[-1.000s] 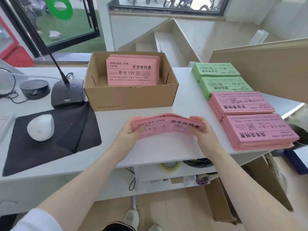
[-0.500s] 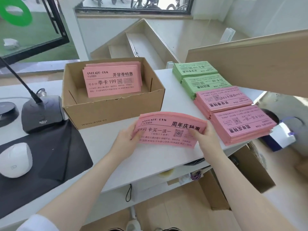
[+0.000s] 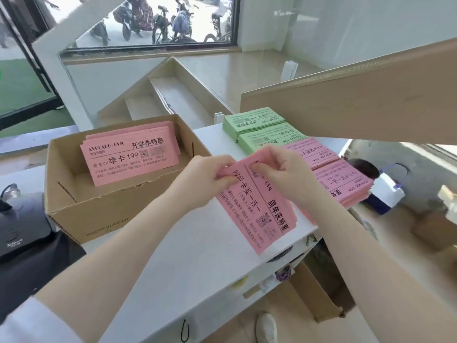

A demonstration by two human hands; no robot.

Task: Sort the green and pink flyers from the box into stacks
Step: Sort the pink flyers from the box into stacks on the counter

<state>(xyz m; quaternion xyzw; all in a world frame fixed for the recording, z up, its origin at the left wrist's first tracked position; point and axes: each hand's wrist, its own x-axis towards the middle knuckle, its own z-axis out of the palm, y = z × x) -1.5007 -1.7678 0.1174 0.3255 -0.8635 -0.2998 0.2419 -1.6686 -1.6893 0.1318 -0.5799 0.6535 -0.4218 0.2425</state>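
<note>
While the white counter (image 3: pixel 202 246) carries everything in the scene, the cardboard box (image 3: pixel 103 206) at its left rear is the biggest item on it, and it holds more pink flyers (image 3: pixel 131 157) lying flat and face up, so the sorting is judged unfinished. To the right of the box, along the counter's far right side, stand four sorted stacks in a row: two green stacks (image 3: pixel 259 128) farther away and two pink stacks (image 3: pixel 343 179) nearer, the nearest one reaching the counter's edge. Between box and stacks, a small held bundle of pink flyers (image 3: pixel 257 209) hangs above the counter. A second ago this bundle lay landscape between the hands, gripped at its two short ends; now it is turned so its long side runs away from the top grip, its print reading sideways, and both hands have gathered at its upper end. The left hand (image 3: pixel 205 179) pinches the top left corner with curled fingers, and the right hand (image 3: pixel 284 172) pinches the top edge just beside it, thumb on the front. That rotation matches the sideways print on the nearest pink stack, which suggests the bundle is being lined up for placing there.
</note>
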